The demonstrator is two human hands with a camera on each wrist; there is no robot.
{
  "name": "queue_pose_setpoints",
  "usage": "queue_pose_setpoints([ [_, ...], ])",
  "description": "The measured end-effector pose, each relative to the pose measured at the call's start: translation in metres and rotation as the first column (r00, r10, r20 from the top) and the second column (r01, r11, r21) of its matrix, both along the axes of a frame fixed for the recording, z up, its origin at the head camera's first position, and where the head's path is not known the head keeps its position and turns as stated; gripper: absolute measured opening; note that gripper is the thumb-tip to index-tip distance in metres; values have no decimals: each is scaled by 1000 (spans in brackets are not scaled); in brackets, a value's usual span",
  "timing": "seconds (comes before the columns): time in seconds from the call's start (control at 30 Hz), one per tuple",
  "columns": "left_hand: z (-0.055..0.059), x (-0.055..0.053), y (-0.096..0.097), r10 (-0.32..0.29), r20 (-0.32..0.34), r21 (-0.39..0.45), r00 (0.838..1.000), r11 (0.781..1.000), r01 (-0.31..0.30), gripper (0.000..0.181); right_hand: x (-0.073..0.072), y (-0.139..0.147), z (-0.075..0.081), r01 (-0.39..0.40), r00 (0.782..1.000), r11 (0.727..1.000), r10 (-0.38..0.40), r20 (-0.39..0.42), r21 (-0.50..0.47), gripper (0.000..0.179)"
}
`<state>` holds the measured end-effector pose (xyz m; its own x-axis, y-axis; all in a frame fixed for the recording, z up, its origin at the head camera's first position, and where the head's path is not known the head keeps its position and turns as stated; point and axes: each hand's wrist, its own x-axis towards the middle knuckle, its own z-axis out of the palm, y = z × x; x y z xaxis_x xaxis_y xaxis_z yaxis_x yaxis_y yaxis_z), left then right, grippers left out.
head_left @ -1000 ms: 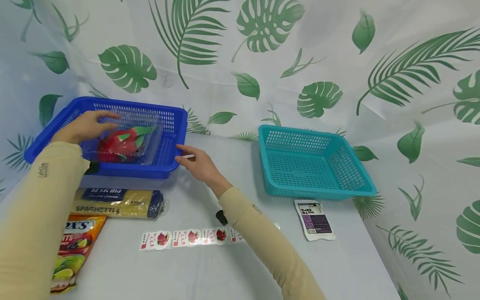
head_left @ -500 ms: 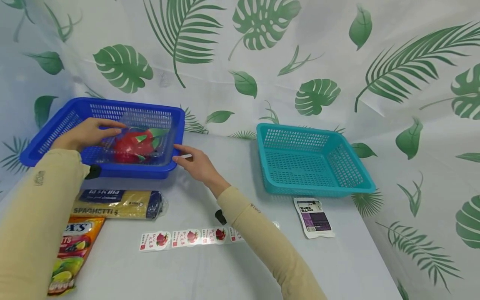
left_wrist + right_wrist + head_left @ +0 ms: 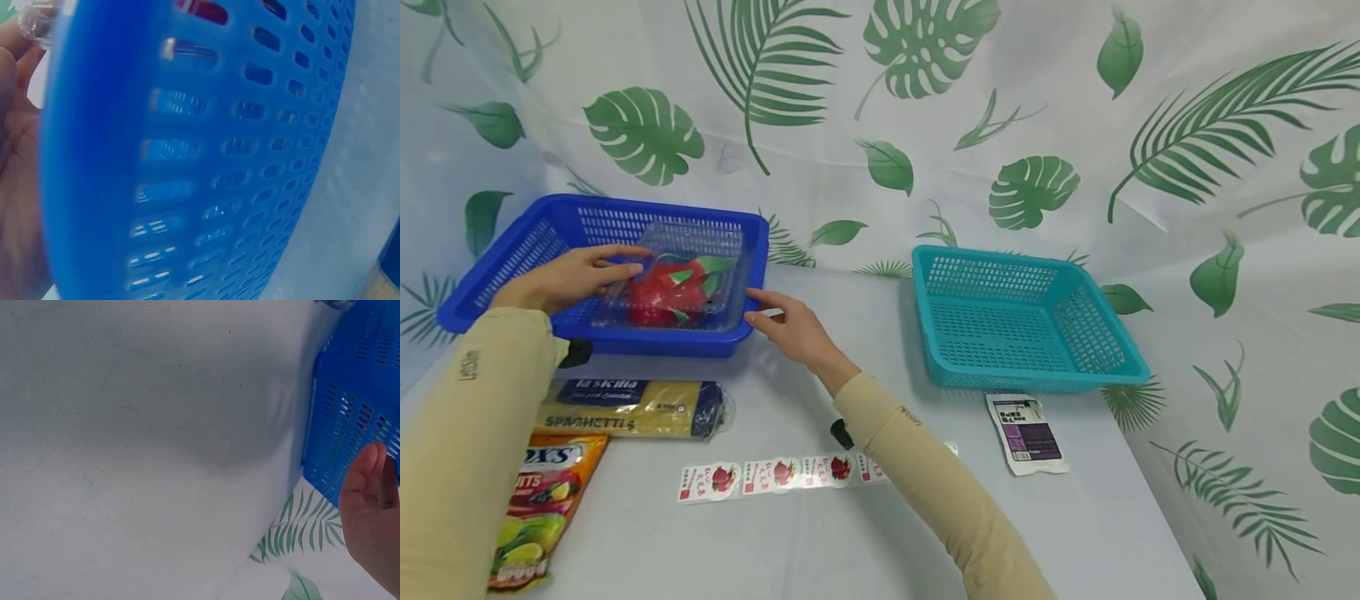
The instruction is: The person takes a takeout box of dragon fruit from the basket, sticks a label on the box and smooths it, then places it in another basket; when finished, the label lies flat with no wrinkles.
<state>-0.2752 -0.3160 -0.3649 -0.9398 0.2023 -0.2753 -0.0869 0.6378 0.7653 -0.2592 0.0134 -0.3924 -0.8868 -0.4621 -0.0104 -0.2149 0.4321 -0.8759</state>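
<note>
A clear plastic fruit box (image 3: 730,287) with a red dragon fruit (image 3: 662,296) in it sits at the right side of the blue basket (image 3: 550,321). My left hand (image 3: 568,275) reaches into the basket from the left, its loosely bent fingers at the box's left edge; whether they touch it is hard to tell. In the left wrist view, the basket wall (image 3: 237,156) hides most of the box. My right hand (image 3: 790,329) has its fingertips against the basket's right rim. The right wrist view shows that hand (image 3: 375,512) beside the basket's outer wall, fingers fairly straight.
In front of the basket lie a spaghetti pack (image 3: 625,408) and an orange candy bag (image 3: 550,508). A strip of dragon fruit stickers (image 3: 775,475) lies at centre. To the right stand a teal basket (image 3: 1030,383) and a white-purple packet (image 3: 1026,433). A leaf-print curtain (image 3: 820,183) hangs behind.
The fruit box has slid right inside the blue basket, with my left hand following, then stopped. My left hand has since drawn slightly left and down. The right hand stays at the rim.
</note>
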Motion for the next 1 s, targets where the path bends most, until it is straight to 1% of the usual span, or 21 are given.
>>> queue_pose_setpoints([
  [0.1, 0, 0, 0, 0, 17, -11, 1000, 1000, 1, 81, 1, 0, 0, 4, 1000, 1000, -4, 0, -3, 47],
  [0.23, 0, 0, 0, -13, 45, -1, 999, 1000, 13, 84, 0, -1, -1, 1, 1000, 1000, -1, -7, -6, 47],
  [0.37, -1, 0, 1, -37, 78, 31, 996, 999, 35, 85, -1, -1, -3, 2, 1000, 1000, -2, -16, -6, 47],
  [0.47, -3, 0, 2, -46, 86, 52, 995, 998, 42, 85, -1, 0, -3, 1, 1000, 1000, -1, -11, -7, 47],
  [0.6, -7, 0, 3, -42, 69, 57, 997, 998, 38, 85, 0, 1, -2, -4, 1000, 1000, 4, -4, -2, 47],
  [0.83, -10, 0, 4, -26, 4, -4, 1000, 1000, 26, 85, 1, 1, -1, -9, 1000, 1000, 9, 0, 5, 47],
  [1.0, -11, -2, 3, -30, 0, -12, 1000, 999, 30, 85, 1, 1, -1, -6, 1000, 1000, 6, 2, 3, 47],
])
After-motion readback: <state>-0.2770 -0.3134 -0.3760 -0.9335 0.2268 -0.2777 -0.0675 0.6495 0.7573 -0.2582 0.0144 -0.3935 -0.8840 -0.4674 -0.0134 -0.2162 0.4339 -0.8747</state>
